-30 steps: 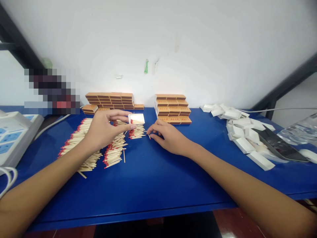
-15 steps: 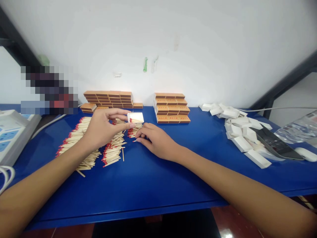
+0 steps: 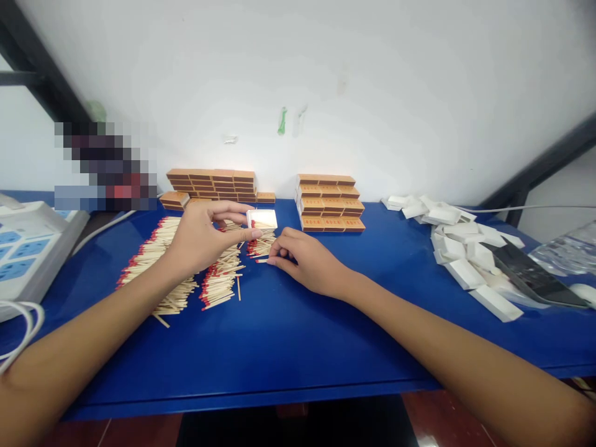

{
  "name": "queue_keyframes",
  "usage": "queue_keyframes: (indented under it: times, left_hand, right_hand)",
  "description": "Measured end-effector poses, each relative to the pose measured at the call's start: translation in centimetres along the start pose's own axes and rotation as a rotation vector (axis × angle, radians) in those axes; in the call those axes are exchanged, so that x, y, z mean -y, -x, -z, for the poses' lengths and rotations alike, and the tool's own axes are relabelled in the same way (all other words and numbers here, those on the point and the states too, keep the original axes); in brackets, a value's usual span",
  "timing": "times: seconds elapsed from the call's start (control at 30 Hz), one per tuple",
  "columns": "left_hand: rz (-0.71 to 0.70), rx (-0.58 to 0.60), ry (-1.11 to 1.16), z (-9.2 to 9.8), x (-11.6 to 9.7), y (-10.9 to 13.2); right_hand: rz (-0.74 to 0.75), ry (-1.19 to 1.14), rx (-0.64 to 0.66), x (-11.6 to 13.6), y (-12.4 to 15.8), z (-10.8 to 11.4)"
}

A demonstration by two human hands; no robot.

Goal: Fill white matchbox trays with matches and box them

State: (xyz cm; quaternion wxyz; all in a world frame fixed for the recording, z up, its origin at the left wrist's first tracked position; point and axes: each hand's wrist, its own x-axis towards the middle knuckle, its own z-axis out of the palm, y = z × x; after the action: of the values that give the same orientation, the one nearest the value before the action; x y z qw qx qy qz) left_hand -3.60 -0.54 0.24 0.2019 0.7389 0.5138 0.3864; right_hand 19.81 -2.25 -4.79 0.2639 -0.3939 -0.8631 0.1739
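Between the thumb and fingers of my left hand [image 3: 205, 233] is a white matchbox tray [image 3: 265, 217], tilted toward me, with a few red-tipped matches inside it. My right hand [image 3: 305, 257] is closed in a pinch just to the right of and below the tray. A single match [image 3: 262, 261] sticks out from its fingertips, red head to the left. Under and beside the tray lies a small heap of matches [image 3: 261, 245]. Two longer rows of matches, a middle row [image 3: 221, 279] and a left row [image 3: 153, 261], spread below my left wrist and forearm.
Stacked matchboxes stand against the wall, a left stack [image 3: 212, 180] and a stepped right stack [image 3: 330, 205]. White empty trays [image 3: 463, 264] are piled at the right beside a black phone [image 3: 535, 273]. A power strip [image 3: 28, 261] with white cable sits at the left.
The whole view has shifted slightly, so everything appears farther right. My left hand still holds the tray, and my right hand still pinches a match near the small heap.
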Motion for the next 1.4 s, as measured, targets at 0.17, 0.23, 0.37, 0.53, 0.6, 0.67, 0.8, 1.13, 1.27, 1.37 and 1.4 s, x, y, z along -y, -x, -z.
queue_keyframes:
  times: [0.17,0.23,0.37,0.53,0.6,0.67,0.8,1.13,1.27,1.37,1.4]
  left_hand:
    - [-0.008,0.023,0.025,0.0,0.0,0.1]
    - [-0.007,0.029,0.024,0.0,0.1,0.1]
    - [0.006,0.028,0.025,-0.1,0.1,0.0]
    - [-0.008,0.033,0.01,-0.1,0.0,0.1]
    - [-0.013,0.042,-0.006,-0.1,0.0,0.1]
    - [-0.018,0.053,-0.017,-0.1,0.0,0.1]
    - [-0.019,0.081,-0.006,-0.1,0.0,0.1]
    - [0.018,0.13,-0.055,-0.2,-0.3,0.1]
    - [-0.016,0.13,-0.069,-0.1,0.2,0.1]
    - [-0.025,0.141,-0.065,-0.3,0.2,0.2]
    - [-0.016,0.151,-0.052,-0.4,0.1,0.3]
  right_hand:
    - [0.039,0.002,-0.008,-0.3,0.1,-0.1]
    - [0.059,-0.009,-0.01,-0.4,0.0,-0.2]
    - [0.029,0.011,-0.001,-0.3,0.0,-0.1]
    - [-0.04,0.048,0.044,-0.1,0.2,0.5]
    - [-0.056,0.054,0.055,-0.1,0.4,0.8]
    - [-0.071,0.049,0.067,-0.2,0.6,1.2]
    - [-0.1,0.037,0.122,-0.1,0.8,1.8]
    - [-0.125,0.138,0.155,-0.1,1.0,1.9]
    - [-0.112,0.125,0.088,-0.3,1.2,2.8]
    - [-0.084,0.137,-0.016,-0.4,1.2,3.4]
    - [-0.074,0.138,-0.05,-0.4,1.2,3.6]
